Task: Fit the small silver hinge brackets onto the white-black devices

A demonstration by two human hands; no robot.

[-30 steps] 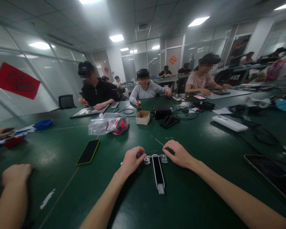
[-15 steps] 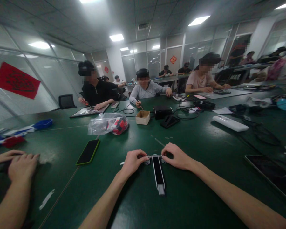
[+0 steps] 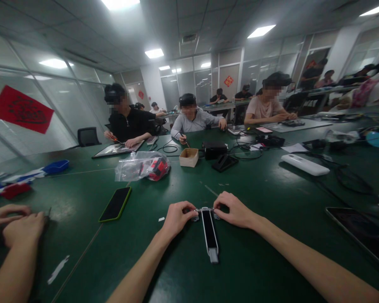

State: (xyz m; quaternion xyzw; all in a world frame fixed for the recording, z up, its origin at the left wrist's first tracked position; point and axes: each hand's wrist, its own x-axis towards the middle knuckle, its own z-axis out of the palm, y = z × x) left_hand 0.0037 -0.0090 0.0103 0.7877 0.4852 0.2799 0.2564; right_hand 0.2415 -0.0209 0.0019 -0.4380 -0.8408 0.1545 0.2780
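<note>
A slim black strip with a white rim and a grey lower end, its exact kind unclear, lies lengthwise before me as one long piece [image 3: 210, 231]. Small metal parts stick out on both sides of its far end. My left hand [image 3: 178, 216] pinches the metal part [image 3: 195, 218] on the left between thumb and fingers. On the opposite side, my right hand [image 3: 235, 210] is closed on the matching metal part [image 3: 216, 216]. Fingertips partly cover both parts. The long piece appears to rest on the green table [image 3: 255, 265].
A phone in a green case [image 3: 115, 204] lies left, a larger dark device [image 3: 360, 231] right. Beyond are a bag with red parts [image 3: 145, 166], a small box [image 3: 188, 158], a white device [image 3: 305, 164] and cables. Another person's hands [image 3: 22, 227] work at the left.
My hands keep their pinch with hardly any movement. The view has shifted slightly. At the left, the other person's hands have moved a little further left.
</note>
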